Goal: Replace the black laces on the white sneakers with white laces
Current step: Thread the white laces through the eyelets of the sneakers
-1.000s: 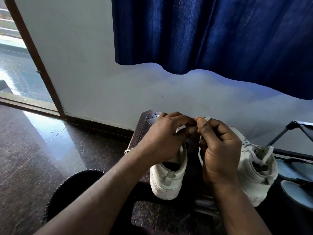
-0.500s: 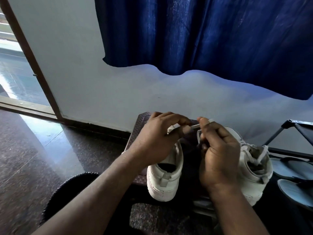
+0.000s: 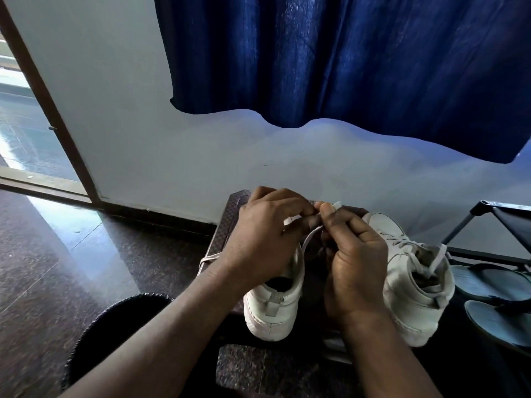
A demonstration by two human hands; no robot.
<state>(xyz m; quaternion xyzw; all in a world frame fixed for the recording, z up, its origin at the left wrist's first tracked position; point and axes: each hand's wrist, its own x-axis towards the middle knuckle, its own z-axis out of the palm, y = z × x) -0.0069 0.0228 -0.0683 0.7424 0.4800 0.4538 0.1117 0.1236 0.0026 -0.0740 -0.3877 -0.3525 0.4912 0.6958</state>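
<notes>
Fingertips that stood slightly apart half a second ago now meet above the left sneaker [image 3: 275, 308]. The left hand [image 3: 264, 239] and right hand [image 3: 353, 262] each have their grip clamped on the white lace [image 3: 309, 236], pinched between thumb and forefinger, and its tip pokes up past the right thumb. Both sneakers stand with heels toward the near edge of the dark patterned surface [image 3: 227, 225]. The right sneaker [image 3: 408, 297], by the right edge, carries white lacing.

left grip [image 3: 264, 239], right grip [image 3: 356, 262] drawn together again; white lace [image 3: 311, 234] span between closed
</notes>
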